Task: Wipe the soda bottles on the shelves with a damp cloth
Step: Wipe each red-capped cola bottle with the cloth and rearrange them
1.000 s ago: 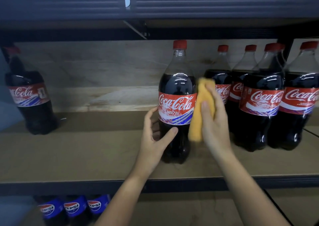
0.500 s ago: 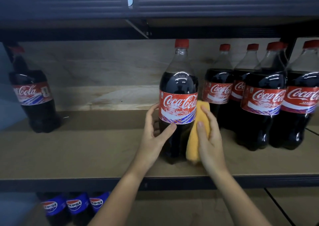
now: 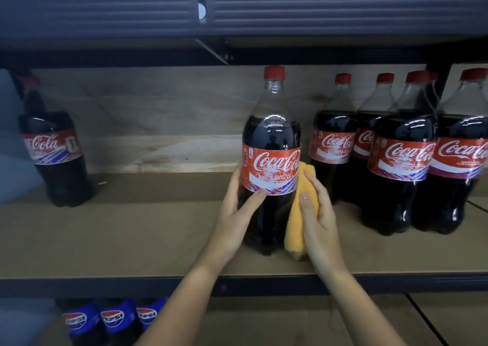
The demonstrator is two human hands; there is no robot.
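Nearest you, three Pepsi bottles point(image 3: 113, 319) are standing on the lower shelf. Above, your left hand point(image 3: 235, 218) is curling round one upright Coke bottle point(image 3: 272, 160) near the shelf point(image 3: 132, 234) front, thumb lying across its label. Your right hand point(image 3: 319, 221) is gripping one orange cloth point(image 3: 298, 213), pressing it against that bottle's right side. Farther back, four more Coke bottles point(image 3: 401, 160) are clustering right; one lone bottle point(image 3: 52, 150) is standing far left.

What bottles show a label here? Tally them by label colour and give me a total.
Red-labelled Coca-Cola bottles: 6
Blue-labelled Pepsi bottles: 3
Total: 9
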